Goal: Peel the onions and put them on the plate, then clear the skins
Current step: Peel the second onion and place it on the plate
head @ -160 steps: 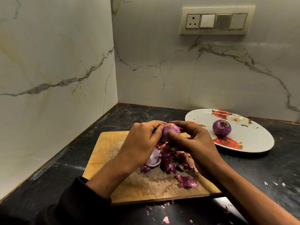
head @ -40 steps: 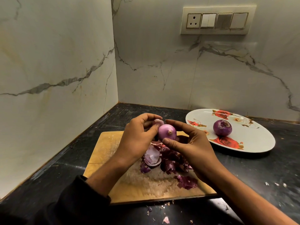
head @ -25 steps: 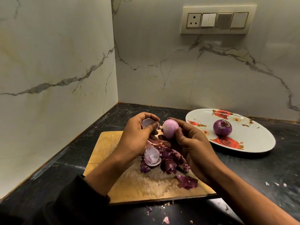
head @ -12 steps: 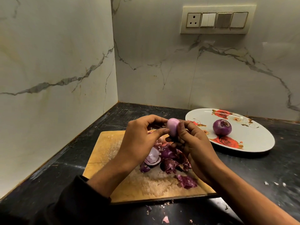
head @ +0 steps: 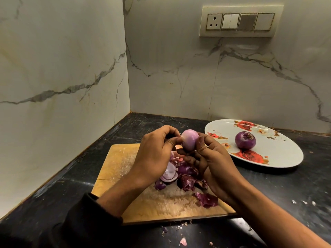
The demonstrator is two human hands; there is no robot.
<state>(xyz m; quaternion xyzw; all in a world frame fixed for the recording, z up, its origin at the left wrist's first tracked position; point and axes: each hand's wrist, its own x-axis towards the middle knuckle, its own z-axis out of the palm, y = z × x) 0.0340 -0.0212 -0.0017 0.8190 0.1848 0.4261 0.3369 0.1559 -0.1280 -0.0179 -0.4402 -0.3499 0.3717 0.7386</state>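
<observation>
Both hands, left (head: 155, 154) and right (head: 213, 163), are pinching 1 bare onion (head: 189, 141) with curled fingers; likely slick and firm, best gripped around its middle.

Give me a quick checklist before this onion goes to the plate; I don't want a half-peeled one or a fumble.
1. Onion in hand peeled: its visible side is smooth and pale, ok; far side cannot tell.
2. Grip: right hand holds it, left hand pinches at its side, ok.
3. Free space on the plate beside the peeled onion already there: ok.
4. Path to the plate unobstructed: ok.
5. Skins cleared from the cutting board: not ok.
</observation>
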